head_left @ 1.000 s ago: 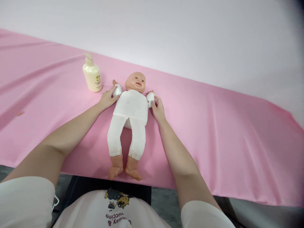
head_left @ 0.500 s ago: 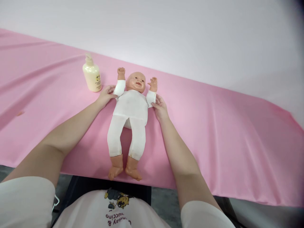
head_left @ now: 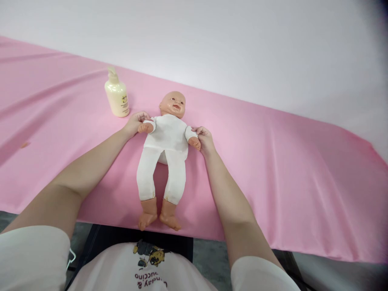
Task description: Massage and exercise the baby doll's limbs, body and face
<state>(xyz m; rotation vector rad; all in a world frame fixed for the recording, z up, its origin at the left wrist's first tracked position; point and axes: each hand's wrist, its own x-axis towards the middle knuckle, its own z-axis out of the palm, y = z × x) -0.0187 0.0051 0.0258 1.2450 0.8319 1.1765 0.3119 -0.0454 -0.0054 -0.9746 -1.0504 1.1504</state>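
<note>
A bald baby doll (head_left: 165, 133) with a white cloth body lies on its back, head away from me and bare feet near the table's front edge. My left hand (head_left: 136, 123) grips the doll's arm on the left, fingers closed at the white sleeve. The arm on the right is held by my right hand (head_left: 206, 139), thumb and fingers around its sleeve. Both of the doll's arms point down toward its feet, bent beside the chest.
A cream pump bottle (head_left: 117, 99) stands upright beyond my left hand. Pink cloth (head_left: 303, 182) with some folds covers the table. A white wall (head_left: 242, 48) rises behind it.
The doll's two arms have swung from raised beside the head to lowered beside the chest, with my hands on them. Its body, legs and the bottle have stayed put.
</note>
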